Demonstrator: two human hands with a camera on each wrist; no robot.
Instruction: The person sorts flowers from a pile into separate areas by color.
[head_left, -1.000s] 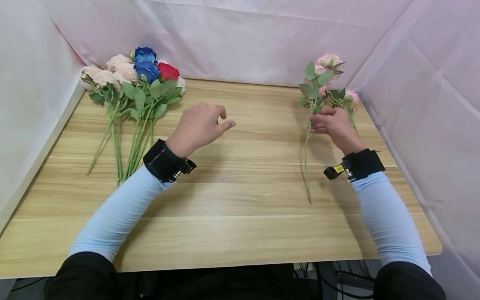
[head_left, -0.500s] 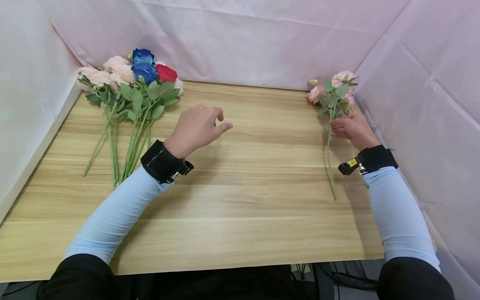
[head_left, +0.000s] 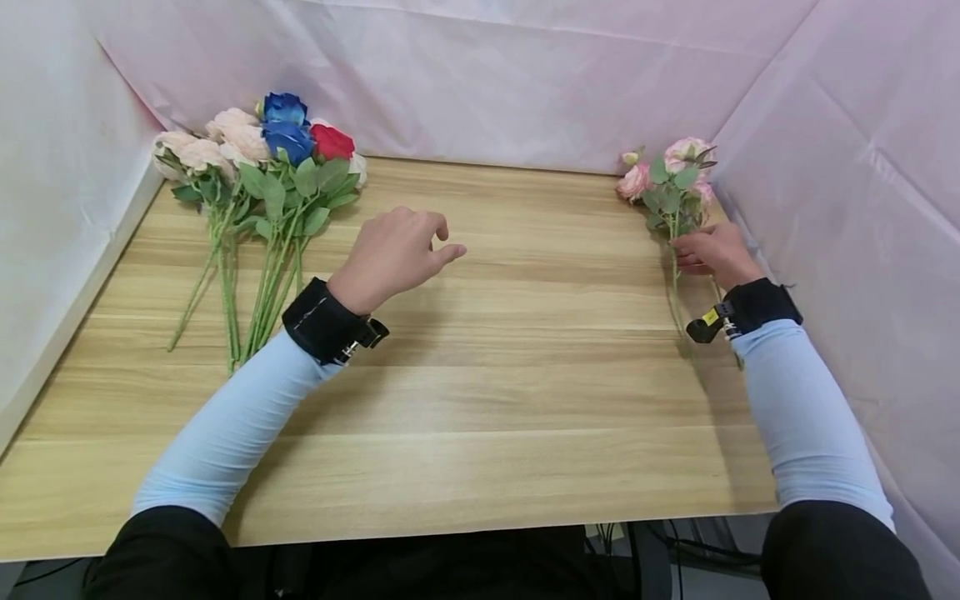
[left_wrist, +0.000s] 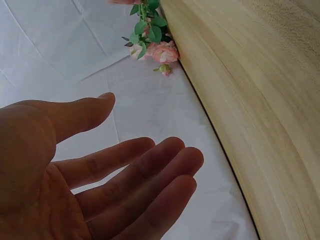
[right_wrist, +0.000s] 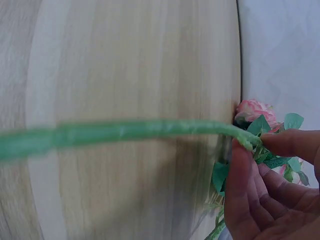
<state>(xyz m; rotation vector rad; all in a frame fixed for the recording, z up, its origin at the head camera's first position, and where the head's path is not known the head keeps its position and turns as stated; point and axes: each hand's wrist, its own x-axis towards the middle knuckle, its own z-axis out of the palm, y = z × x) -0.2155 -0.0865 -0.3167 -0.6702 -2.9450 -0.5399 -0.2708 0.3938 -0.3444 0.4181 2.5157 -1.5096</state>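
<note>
A bunch of roses (head_left: pixel 258 158) lies at the far left corner of the wooden table (head_left: pixel 480 400), with cream blooms (head_left: pixel 213 146), two blue ones (head_left: pixel 285 125) and a red one (head_left: pixel 332 143) lying close together near the backdrop. Their green stems (head_left: pixel 247 292) run toward the near edge. A pale pink cloth backdrop (head_left: pixel 480 75) encloses the table on three sides. Dark cables (head_left: pixel 675 554) hang below the near edge.

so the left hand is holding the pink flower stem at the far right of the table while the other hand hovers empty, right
Not quite: it is the right hand that pinches the pink flower stem at the far right of the table, as the head view shows. The left hand is the one hovering empty, fingers relaxed.
</note>
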